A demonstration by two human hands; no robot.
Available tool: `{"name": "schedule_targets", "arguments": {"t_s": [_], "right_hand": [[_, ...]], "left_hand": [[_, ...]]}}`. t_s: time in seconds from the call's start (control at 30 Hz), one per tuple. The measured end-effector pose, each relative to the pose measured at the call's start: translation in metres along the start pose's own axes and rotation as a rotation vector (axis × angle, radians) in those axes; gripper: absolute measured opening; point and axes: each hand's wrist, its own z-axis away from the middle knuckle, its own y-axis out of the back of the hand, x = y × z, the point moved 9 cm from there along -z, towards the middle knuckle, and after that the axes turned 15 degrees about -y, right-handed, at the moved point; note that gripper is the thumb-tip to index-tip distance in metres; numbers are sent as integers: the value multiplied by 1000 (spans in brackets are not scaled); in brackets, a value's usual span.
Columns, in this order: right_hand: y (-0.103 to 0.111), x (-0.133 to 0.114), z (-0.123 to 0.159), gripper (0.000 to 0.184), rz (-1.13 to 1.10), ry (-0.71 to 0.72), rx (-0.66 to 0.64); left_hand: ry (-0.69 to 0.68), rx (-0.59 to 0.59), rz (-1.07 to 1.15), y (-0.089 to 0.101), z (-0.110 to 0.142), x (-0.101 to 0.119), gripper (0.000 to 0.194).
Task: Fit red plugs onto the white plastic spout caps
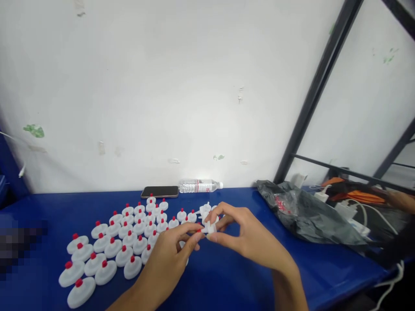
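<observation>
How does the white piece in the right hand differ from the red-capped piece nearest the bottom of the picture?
The held piece is pinched in the right hand; the bottom piece rests on the blue table. The held piece points sideways toward the left hand; the bottom piece stands with its red cap up. Both have white bodies.

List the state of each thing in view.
Left hand: pinching a small red cap
Right hand: gripping a white plastic fitting
Small red cap: at the fitting's end, seating unclear
White disc-shaped plastic lids with red tips: upright on the blue table
Black rectangular phone: flat, screen dark
Clear plastic bottle: on its side, capped
Dark grey plastic bag: crumpled
</observation>
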Motion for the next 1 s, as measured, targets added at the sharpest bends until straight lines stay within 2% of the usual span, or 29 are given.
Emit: {"name": "schedule_targets", "arguments": {"t_s": [0.17, 0.4, 0.73, 1.0], "right_hand": [[-4, 6, -4, 30, 66, -13, 25], [-9, 0, -3, 36, -52, 22, -9], [-10, -12, 2, 36, -59, 71, 10], [-15, -8, -1, 27, -119, 30, -30]], "left_hand": [[-119, 10, -84, 4, -3, 11, 41], [-265, 41, -155, 9, 4, 26, 42], [-352, 142, -174, 13, 12, 33, 36], [-337, 140, -180, 11, 12, 33, 36]]}}
